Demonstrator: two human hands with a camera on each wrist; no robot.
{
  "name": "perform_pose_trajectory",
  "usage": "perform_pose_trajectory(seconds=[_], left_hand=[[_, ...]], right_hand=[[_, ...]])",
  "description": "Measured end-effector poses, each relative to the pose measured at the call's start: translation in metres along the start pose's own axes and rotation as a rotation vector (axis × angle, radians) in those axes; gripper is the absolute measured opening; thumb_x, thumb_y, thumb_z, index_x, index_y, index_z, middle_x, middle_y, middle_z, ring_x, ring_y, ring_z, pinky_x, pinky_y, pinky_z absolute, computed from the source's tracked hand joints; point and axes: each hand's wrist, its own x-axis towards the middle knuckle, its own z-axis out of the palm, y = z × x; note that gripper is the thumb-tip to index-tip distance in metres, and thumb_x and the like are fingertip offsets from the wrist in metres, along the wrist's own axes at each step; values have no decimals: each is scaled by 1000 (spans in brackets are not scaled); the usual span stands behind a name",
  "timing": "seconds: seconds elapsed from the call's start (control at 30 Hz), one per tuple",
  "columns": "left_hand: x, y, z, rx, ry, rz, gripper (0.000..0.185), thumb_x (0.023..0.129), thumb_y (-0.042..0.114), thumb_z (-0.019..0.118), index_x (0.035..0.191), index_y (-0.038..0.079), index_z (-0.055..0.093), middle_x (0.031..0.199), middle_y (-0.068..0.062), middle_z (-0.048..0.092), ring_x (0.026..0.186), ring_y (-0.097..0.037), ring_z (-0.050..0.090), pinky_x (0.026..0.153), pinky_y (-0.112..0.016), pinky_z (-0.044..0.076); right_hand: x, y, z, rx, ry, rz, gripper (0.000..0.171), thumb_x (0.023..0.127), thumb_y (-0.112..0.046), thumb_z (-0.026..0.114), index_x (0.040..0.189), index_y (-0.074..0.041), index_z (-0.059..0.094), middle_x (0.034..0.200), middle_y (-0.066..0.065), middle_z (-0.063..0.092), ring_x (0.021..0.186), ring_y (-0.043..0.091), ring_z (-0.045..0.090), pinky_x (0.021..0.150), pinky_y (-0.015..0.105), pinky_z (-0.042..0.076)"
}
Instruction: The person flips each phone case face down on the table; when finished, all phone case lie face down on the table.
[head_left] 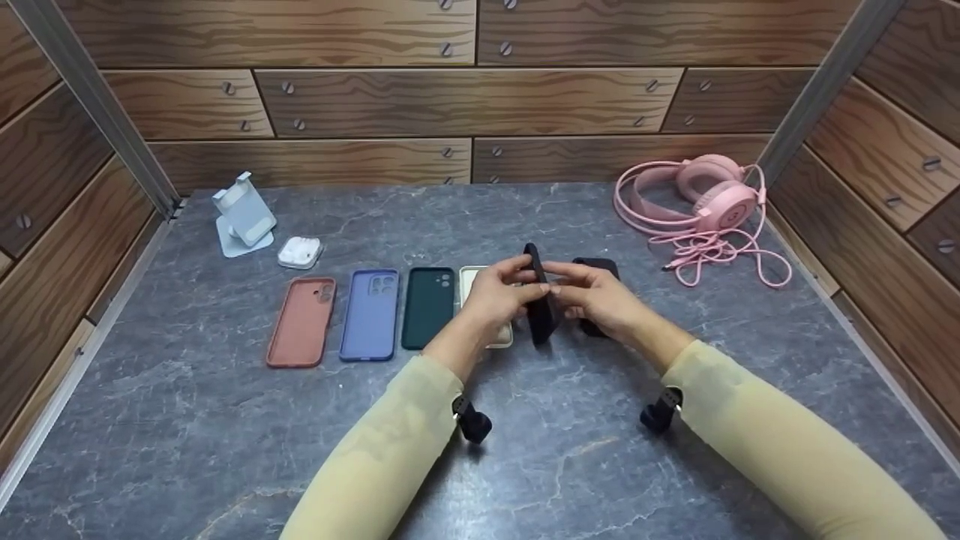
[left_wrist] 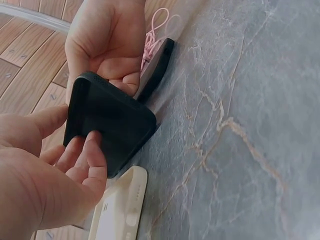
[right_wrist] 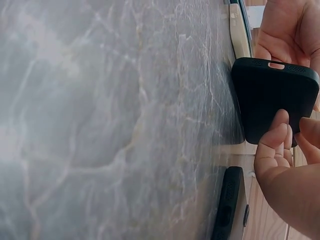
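A black phone case (head_left: 538,322) is held up on edge between both hands, just above or touching the tabletop. My left hand (head_left: 495,292) grips one side, its fingertips inside the hollow face in the left wrist view. From the other side my right hand (head_left: 604,304) holds it, fingers against the outer back (right_wrist: 272,95) in the right wrist view. Partly under the left hand lies a cream phone case (head_left: 466,282). A second black phone case (head_left: 596,263) lies behind the right hand, partly covered. The bottom cutout of the held case shows in the right wrist view.
Left of the hands lie a dark green case (head_left: 427,309), a blue case (head_left: 369,319) and a dusty pink case (head_left: 300,322). Behind them are boxed white earphones (head_left: 300,253) and a pale blue phone stand (head_left: 247,214). Pink headphones (head_left: 727,204) with coiled cable sit back right.
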Motion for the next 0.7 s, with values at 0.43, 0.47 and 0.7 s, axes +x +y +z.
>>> perform_pose_trajectory(seconds=[0.43, 0.47, 0.7], left_hand=[[-1, 3, -10, -24, -18, -10, 70, 94, 0, 77, 158, 11, 52, 134, -11, 68, 105, -26, 74, 93, -45, 57], [0, 2, -10, -24, -16, -11, 70, 93, 1, 78, 158, 12, 52, 134, -11, 68, 104, -26, 74, 91, -45, 57], [-1, 3, -12, -28, -13, -28, 74, 93, 6, 82, 159, 13, 50, 136, -11, 68, 103, -27, 74, 92, -47, 56]], right_hand=[[1, -3, 5, -170, -24, -58, 52, 105, -3, 64, 155, -3, 53, 124, 11, 73, 94, 13, 69, 72, 26, 54], [1, -3, 5, -189, -25, -60, 52, 105, -3, 65, 155, -4, 53, 126, 13, 72, 95, 14, 70, 73, 26, 55], [3, -3, 6, -256, -30, -64, 53, 105, -4, 65, 157, -6, 53, 128, 18, 72, 103, 20, 69, 76, 29, 55]])
